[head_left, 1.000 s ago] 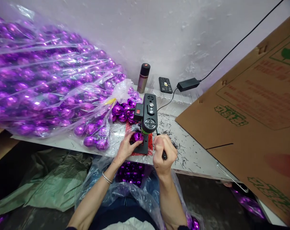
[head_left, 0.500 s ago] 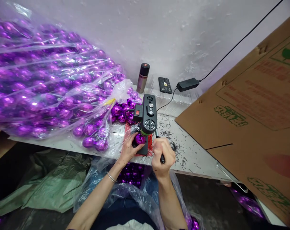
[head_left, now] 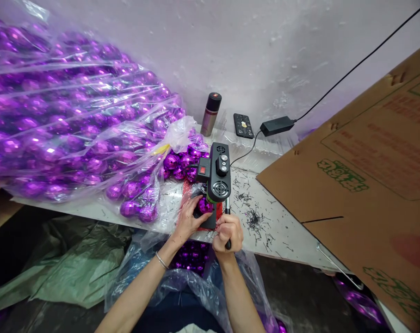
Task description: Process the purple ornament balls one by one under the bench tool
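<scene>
A shiny purple faceted ball [head_left: 205,205] sits under the head of a small black bench drill press [head_left: 219,172]. My left hand [head_left: 188,216] is closed on the ball, thumb on the near side and fingers on the far side. Wrapped around the black grip of the press's lever [head_left: 228,209] is my right hand [head_left: 229,233], just right of the machine. The spot where the tool meets the ball is hidden by the machine's head.
A big clear bag of purple balls [head_left: 92,115] fills the left. Behind stand a bottle [head_left: 211,114], a phone [head_left: 243,126] and a power adapter [head_left: 277,125]. Black shavings [head_left: 254,219] litter the table. A cardboard box [head_left: 362,185] leans at the right.
My right hand has swung the lever toward me and a little to the left. My left hand keeps the ball under the press. The view has shifted slightly.
</scene>
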A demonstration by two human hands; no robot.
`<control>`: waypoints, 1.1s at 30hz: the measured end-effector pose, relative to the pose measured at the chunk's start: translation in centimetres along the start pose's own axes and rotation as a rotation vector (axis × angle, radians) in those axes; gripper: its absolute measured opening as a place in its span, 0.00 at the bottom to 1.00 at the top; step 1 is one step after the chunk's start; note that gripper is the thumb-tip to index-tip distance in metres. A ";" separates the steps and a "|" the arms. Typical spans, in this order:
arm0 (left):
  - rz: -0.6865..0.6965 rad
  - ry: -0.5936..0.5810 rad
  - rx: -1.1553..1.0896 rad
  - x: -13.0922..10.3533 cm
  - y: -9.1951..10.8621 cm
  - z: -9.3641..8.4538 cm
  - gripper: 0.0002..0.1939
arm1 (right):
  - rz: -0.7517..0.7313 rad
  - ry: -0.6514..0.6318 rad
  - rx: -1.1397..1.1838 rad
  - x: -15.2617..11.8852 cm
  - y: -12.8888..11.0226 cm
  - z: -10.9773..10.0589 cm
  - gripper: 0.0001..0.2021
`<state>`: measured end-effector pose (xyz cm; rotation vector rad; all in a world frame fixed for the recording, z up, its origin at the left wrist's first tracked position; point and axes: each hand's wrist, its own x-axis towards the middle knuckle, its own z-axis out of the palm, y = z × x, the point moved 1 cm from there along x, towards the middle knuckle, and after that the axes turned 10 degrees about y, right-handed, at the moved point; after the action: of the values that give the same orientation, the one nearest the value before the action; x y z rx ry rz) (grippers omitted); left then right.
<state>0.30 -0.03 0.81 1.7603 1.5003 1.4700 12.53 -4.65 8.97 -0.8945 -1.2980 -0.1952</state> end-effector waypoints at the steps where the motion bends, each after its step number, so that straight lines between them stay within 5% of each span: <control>1: 0.003 0.003 0.004 0.0 0.0 0.0 0.29 | 0.005 0.010 -0.001 -0.1 0.0 0.0 0.14; 22: 0.001 -0.012 -0.038 0.3 -0.3 0.1 0.28 | -0.104 -0.037 0.009 -0.5 1.0 0.1 0.16; 29: 0.015 -0.024 -0.049 0.3 0.0 -0.1 0.30 | 0.168 -0.016 0.021 4.0 -1.9 0.2 0.16; 33: 0.109 -0.055 0.012 -3.6 0.6 -1.1 0.33 | 0.197 -0.028 0.035 5.4 -2.8 0.2 0.16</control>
<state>0.06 -3.77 0.06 1.9014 1.4091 1.4545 12.37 -4.54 15.06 -0.9916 -1.2265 -0.0056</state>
